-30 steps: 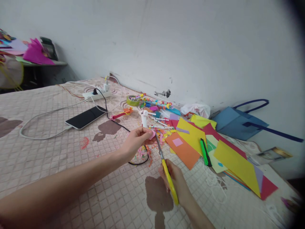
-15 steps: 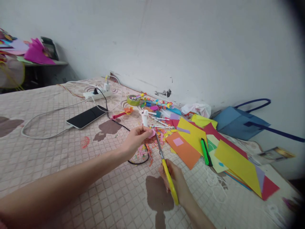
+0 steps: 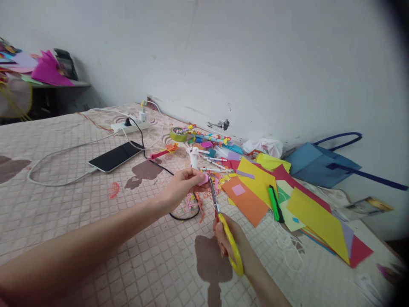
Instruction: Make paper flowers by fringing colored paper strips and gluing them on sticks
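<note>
My left hand (image 3: 181, 186) reaches out over the patterned cloth and pinches a small pink paper piece (image 3: 203, 179) between its fingertips. My right hand (image 3: 232, 247) grips the yellow-handled scissors (image 3: 225, 228), with fingers through the handle loops. The metal blades point up and away, and their tips meet the pink piece. Under the hands lies a heap of coloured paper scraps (image 3: 191, 204) and a loop of black cable (image 3: 183, 215).
Coloured paper sheets (image 3: 287, 196) and a green marker (image 3: 275, 204) lie to the right. Pens, a tape roll (image 3: 177, 134) and a white glue bottle (image 3: 193, 157) sit behind. A phone (image 3: 115, 156) and power strip (image 3: 129, 126) lie left, a blue bag (image 3: 319, 164) by the wall.
The scissors' yellow handles have spread apart slightly and my right hand has shifted a little lower. My left hand keeps holding the pink piece in place.
</note>
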Demonstrator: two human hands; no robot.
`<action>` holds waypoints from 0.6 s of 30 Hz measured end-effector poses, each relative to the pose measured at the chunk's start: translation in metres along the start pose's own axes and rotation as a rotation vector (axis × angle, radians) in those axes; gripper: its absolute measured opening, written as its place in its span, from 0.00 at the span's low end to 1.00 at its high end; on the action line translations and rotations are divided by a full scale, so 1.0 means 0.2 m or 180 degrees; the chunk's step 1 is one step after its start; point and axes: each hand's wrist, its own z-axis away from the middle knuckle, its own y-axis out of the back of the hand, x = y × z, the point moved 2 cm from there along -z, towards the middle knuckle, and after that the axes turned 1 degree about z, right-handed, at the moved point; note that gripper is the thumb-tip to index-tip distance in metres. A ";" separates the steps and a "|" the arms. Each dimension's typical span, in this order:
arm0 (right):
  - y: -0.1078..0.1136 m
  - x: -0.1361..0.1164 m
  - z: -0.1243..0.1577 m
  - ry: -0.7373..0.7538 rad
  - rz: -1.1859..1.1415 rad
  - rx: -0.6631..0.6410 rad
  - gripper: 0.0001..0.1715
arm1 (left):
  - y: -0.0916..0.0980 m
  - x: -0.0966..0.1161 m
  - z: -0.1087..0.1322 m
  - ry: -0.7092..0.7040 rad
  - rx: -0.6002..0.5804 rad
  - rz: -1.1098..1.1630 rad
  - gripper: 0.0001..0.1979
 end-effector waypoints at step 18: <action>0.01 0.03 -0.02 -0.0091 -0.0684 0.0074 0.29 | 0.02 -0.03 0.00 0.0088 -0.0092 -0.0620 0.11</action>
